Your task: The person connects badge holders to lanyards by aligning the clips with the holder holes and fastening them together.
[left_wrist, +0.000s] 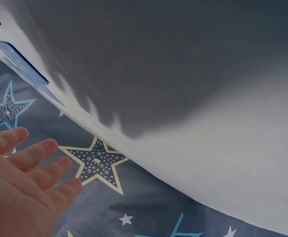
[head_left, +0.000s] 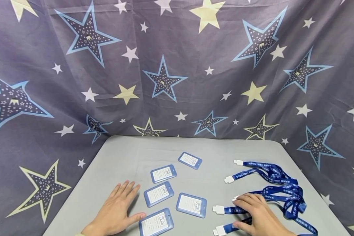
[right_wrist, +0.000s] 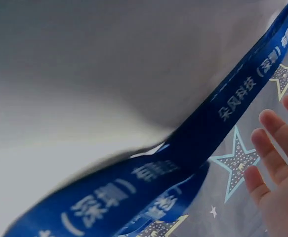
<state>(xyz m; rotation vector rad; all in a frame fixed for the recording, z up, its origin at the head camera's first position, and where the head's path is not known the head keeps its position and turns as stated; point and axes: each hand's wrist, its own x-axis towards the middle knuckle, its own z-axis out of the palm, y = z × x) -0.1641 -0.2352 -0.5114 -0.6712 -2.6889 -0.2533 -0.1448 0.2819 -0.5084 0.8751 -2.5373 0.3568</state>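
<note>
One grey table [head_left: 129, 154] bears everything: at its right side, blue lanyards [head_left: 289, 190], too tangled to count, one strap cut off below; over them a right hand [head_left: 255, 209], fingers loosely parted, contact unclear; at its left, a spread left hand [head_left: 113, 208]; at its middle, five card holders [head_left: 191, 205], none apparently joined to a lanyard yet; a white clip [head_left: 235, 198], mostly hidden.
</note>
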